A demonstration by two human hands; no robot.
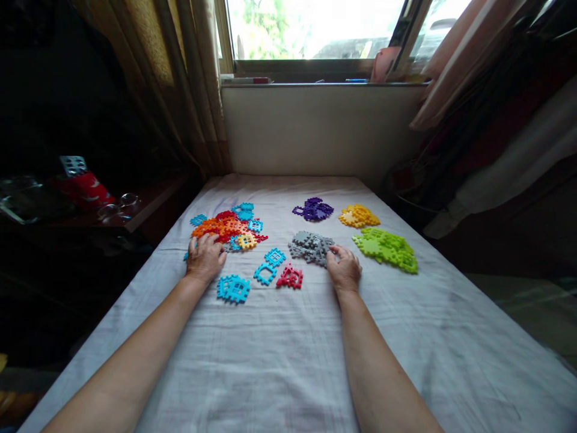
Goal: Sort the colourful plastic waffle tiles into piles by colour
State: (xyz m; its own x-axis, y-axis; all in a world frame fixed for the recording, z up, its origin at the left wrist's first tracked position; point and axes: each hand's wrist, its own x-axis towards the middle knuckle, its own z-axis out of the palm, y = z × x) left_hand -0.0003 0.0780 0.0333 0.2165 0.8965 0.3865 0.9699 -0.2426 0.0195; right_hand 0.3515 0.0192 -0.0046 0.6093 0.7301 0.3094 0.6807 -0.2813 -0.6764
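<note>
Head view shows our two hands low over a pale sheet, well apart from each other. Our left hand lies at the near edge of a mixed heap, its fingers bent over the pieces; we cannot tell whether it pinches one. Orange pieces make up much of that heap, with red and blue ones about them and a yellow window piece to the right of the left hand.

Our right hand rests against the right end of a grey pile, thumb and fingers curved — whether they grip a piece, again, we cannot tell.

Between our hands we see a blue window piece, a blue frame just beside it and a red piece nearer the right hand. Closer to us than the left hand, and to its right, overlapping blue pieces lie flat. Beyond the right hand are a purple pile and a yellow pile; a green pile spreads to its right — near the hand, not touching it.
</note>
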